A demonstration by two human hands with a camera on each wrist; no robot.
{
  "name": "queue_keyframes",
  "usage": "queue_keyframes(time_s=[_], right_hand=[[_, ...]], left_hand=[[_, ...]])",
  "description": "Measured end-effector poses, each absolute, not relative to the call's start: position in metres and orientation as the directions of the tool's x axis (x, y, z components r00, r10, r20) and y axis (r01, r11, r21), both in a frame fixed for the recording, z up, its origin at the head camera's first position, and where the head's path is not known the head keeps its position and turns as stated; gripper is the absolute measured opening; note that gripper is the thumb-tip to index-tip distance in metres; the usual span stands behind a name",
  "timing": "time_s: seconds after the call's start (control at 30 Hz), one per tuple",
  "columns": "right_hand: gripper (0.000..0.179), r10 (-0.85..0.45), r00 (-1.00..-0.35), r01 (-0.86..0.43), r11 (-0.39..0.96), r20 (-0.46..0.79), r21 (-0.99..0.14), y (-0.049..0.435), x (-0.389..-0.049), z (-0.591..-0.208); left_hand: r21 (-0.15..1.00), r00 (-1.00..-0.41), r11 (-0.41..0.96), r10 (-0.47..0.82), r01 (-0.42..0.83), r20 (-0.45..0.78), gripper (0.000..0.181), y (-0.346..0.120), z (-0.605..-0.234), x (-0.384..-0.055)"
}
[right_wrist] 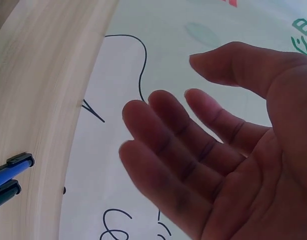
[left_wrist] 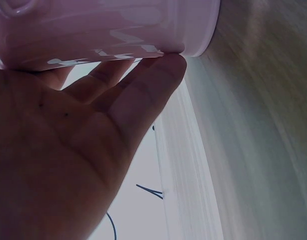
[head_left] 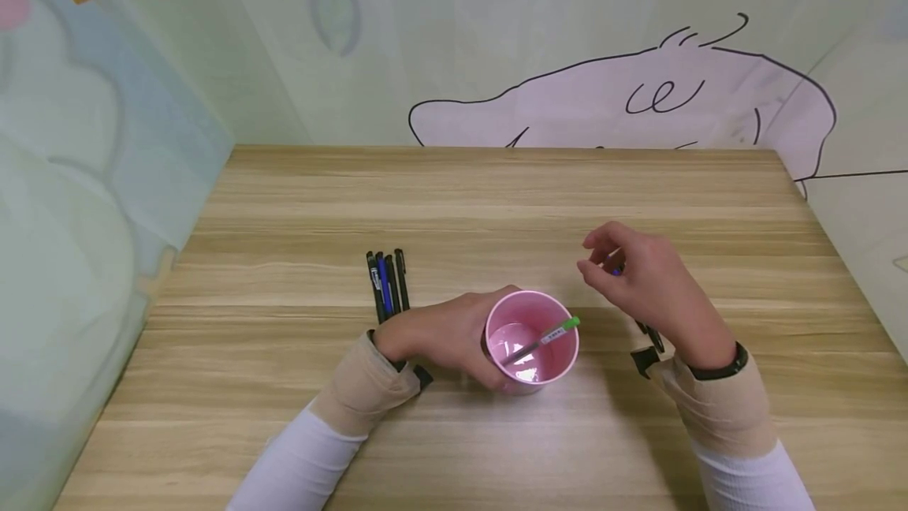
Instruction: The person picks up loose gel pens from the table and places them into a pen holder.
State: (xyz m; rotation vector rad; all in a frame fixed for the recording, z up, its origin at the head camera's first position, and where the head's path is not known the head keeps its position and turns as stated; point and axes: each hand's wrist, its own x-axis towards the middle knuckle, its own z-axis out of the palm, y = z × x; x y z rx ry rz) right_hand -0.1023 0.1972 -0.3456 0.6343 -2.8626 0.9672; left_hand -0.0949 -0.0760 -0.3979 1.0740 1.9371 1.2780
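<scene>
My left hand (head_left: 454, 333) grips a pink plastic cup (head_left: 532, 299) from its left side. In the left wrist view the fingers (left_wrist: 148, 85) lie along the wall of the cup (left_wrist: 118, 30). A pen with a green end (head_left: 549, 335) leans inside the cup, its green tip at the right rim. To the right of the cup, my right hand (head_left: 641, 278) hovers with fingers loosely bent and nothing between them. Partly hidden beneath it lie pens (head_left: 654, 337); a blue pen (right_wrist: 11, 172) and a dark pen (right_wrist: 6, 194) show in the right wrist view.
Several black and blue pens (head_left: 386, 282) lie side by side on the wooden table (head_left: 496, 203), left of the cup and partly behind my left wrist. A wall with cartoon drawings (head_left: 454, 38) borders the table's far edge.
</scene>
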Motion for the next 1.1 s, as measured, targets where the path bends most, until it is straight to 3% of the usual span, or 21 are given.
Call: queue_keyframes(time_s=[1.1], right_hand=[[0.03,-0.278,-0.961,-0.246,0.827,0.013,-0.505,0.203,-0.1067,-0.3439]], left_hand=[[0.933,-0.517,0.221,0.855,0.285,-0.045,0.09,-0.0759,-0.399,-0.0947]])
